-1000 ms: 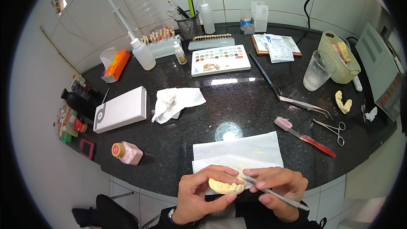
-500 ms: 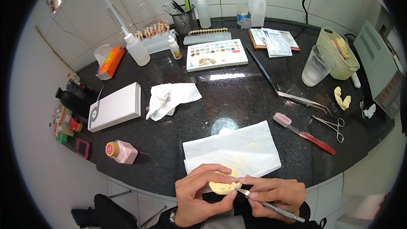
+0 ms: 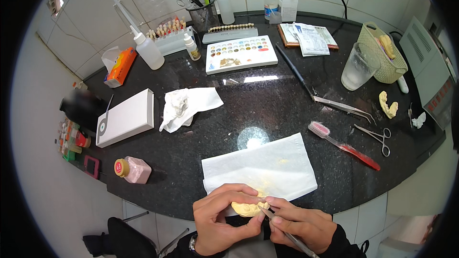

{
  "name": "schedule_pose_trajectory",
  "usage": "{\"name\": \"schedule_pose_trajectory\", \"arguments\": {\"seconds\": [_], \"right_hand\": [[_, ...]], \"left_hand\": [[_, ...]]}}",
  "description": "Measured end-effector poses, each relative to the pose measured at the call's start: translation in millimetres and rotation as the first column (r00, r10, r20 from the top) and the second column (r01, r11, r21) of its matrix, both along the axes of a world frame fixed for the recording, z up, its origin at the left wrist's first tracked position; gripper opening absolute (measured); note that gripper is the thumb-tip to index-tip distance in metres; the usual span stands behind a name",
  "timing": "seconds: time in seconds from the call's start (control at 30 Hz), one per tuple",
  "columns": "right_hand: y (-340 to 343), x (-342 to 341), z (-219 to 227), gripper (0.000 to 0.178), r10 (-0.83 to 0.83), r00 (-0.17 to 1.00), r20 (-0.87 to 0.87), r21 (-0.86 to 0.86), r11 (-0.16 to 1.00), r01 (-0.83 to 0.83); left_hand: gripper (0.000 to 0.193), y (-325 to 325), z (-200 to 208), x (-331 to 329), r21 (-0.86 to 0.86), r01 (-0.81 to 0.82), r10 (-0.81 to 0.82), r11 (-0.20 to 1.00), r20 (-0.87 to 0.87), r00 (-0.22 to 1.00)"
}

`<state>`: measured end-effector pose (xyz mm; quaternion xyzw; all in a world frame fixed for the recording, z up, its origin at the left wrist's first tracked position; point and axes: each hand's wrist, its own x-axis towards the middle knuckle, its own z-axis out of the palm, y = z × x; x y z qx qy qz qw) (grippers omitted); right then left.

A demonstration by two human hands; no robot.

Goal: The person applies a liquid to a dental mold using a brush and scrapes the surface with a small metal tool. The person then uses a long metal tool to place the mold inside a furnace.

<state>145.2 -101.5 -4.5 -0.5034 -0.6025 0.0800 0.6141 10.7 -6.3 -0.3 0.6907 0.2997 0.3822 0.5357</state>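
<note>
Fingers (image 3: 234,196) of left hand (image 3: 220,222) curled round yellow dental cast (image 3: 246,209).

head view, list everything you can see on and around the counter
counter: 1, black, fills the middle
tissue: 1, white, front edge, flat
crumpled tissue: 1, white, left of centre
white box: 1, left
pink bottle: 1, on its side, front left
toothbrush: 1, red and pink, right
scissors: 1, metal, beside toothbrush
tweezers: 1, metal, right of centre
palette: 1, white with colour wells, back
cup: 1, clear, right
basket: 1, cream, back right
brush pot: 1, dark, back
squeeze bottle: 1, white, back left
dental cast: 1, yellow, in left hand
tool: 1, metal, in right hand
left hand
right hand
</note>
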Motion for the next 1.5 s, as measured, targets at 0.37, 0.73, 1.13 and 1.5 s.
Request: {"name": "schedule_pose_trajectory", "arguments": {"seconds": [0.37, 0.73, 1.13, 1.5], "right_hand": [[-3, 7, -1, 0.038, 0.022, 0.998, 0.064, -0.165, 0.986, -0.011], [-1, -1, 11, 0.036, -0.047, 0.978, 0.201, -0.226, 0.97, 0.093], [2, 3, -6, 0.034, -0.019, 0.998, 0.062, -0.069, 0.997, 0.023], [3, 1, 3, 0.029, -0.049, 0.997, 0.053, -0.126, 0.99, 0.055]], "left_hand": [[0.026, 1, 2, -1, -0.06, 0.05, -0.047, 0.997, 0.048, 0.998], [0.027, 0, -2, -2, -0.021, 0.034, -0.034, 0.999, 0.033, 0.999], [0.028, 0, 0, -1, -0.037, 0.037, -0.036, 0.999, 0.023, 0.999], [0.025, 0, 1, 1, -0.043, 0.011, -0.01, 0.999, 0.019, 1.0]]}}
